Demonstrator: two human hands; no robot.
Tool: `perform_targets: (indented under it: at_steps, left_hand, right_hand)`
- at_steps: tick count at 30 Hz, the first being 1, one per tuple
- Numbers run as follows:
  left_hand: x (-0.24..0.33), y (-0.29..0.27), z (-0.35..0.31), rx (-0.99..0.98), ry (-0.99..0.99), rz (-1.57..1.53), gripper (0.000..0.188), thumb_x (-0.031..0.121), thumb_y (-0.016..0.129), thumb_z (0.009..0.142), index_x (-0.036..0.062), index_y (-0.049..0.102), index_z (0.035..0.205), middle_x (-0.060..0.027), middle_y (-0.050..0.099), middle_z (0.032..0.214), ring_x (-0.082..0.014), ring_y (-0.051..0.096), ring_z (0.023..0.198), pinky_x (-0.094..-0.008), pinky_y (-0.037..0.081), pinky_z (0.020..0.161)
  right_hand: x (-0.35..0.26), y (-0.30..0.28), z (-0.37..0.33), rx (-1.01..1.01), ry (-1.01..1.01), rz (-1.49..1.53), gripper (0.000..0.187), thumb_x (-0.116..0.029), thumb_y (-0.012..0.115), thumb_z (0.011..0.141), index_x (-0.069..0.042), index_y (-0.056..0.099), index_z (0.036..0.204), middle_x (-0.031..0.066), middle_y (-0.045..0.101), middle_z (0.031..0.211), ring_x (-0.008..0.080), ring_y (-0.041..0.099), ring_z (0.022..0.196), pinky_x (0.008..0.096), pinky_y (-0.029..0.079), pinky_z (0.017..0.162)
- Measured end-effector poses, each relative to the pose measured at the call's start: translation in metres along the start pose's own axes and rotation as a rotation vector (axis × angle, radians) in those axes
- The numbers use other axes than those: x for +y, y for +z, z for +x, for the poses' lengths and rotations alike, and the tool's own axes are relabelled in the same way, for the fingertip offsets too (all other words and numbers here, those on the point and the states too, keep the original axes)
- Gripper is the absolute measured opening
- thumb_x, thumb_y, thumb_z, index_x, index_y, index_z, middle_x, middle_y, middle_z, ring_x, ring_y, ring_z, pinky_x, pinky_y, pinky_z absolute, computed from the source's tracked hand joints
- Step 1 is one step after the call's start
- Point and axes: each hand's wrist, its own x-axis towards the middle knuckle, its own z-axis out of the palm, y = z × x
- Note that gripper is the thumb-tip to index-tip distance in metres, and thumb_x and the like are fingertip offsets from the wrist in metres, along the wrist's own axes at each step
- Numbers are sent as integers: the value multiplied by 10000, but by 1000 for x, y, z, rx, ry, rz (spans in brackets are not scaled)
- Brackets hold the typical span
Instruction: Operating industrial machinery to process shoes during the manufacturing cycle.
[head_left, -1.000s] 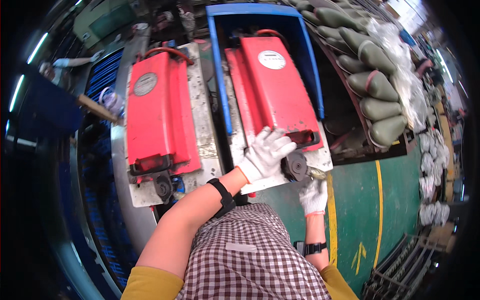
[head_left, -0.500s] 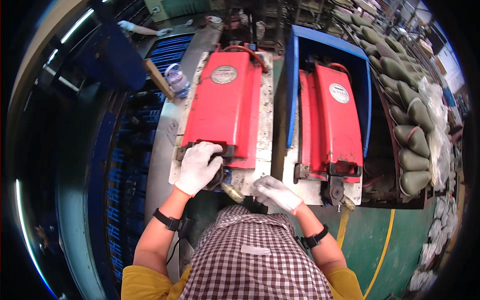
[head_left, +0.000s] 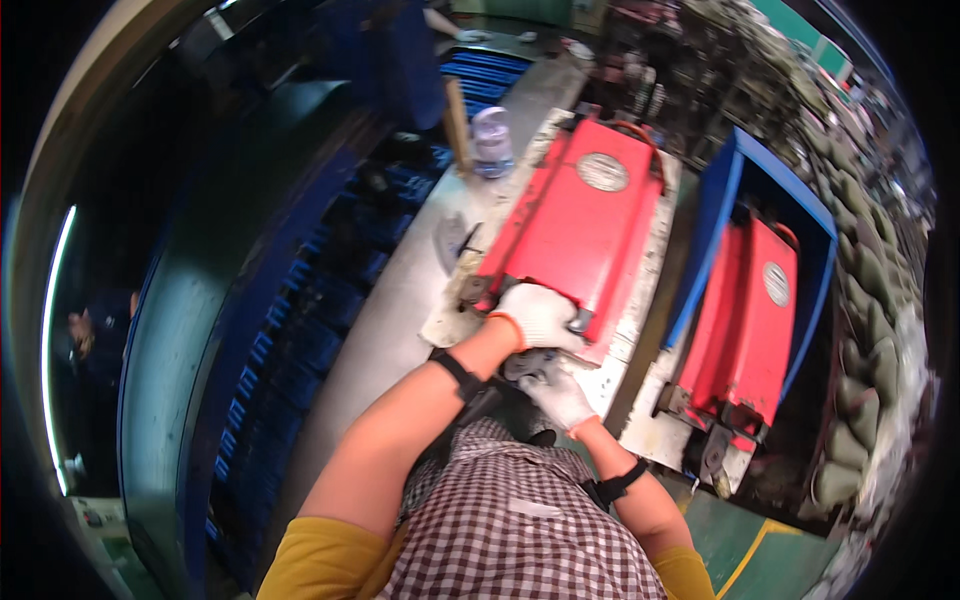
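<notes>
My left hand [head_left: 540, 316], in a white knit glove, is closed over the black front bracket of a long red metal machine cover [head_left: 590, 215]. The glove hides most of the bracket. Just below, my right hand [head_left: 560, 398], also gloved, is closed at the dark lever pivot [head_left: 530, 364] on the cover's front end. Its fingers hide the lever's tape-wrapped handle. The red cover lies on a pale, stained base plate [head_left: 650, 270].
On the right, a second red cover [head_left: 755, 310] sits inside a blue open housing [head_left: 812, 215]. Many olive-green padded pieces [head_left: 860, 395] crowd a rack beyond it. A plastic bottle [head_left: 491, 145] stands on the metal ledge [head_left: 385, 330], beside blue slatted racks [head_left: 290, 350]. Another person's hand [head_left: 472, 36] shows far off.
My view has turned left, so the machines appear farther right and tilted. My right hand has moved from beside the lever onto it. My left hand stays at the cover's front bracket.
</notes>
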Motion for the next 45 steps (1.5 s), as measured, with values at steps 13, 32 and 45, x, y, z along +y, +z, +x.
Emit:
perform_targets:
  at_steps: [13,32,45]
  left_hand:
    - [9,24,33,-84,-99,-39,545,662,779,656,221,839,970,-27,797,946,-282,745,901,-438,554,799]
    - [3,35,25,-98,-199,-39,531,661,757,661,283,829,1026,42,785,988,-236,723,911,-420,534,806]
    - [9,25,11,209,-155,-64,316,462,755,675,211,826,853,-94,782,860,-310,743,792,-488,572,730]
  right_hand:
    - [119,-7,56,75,69,405,373,-87,585,1045,63,559,1386,104,641,1316,185,612,1115,326,501,964]
    - [104,-5,35,-32,300,802,331,-295,523,1078,-39,616,1267,71,693,1065,186,657,815,301,550,691]
    - [32,37,-8,-313,587,1241,439,-461,481,1082,-156,637,1356,77,698,1215,228,664,1057,384,562,884]
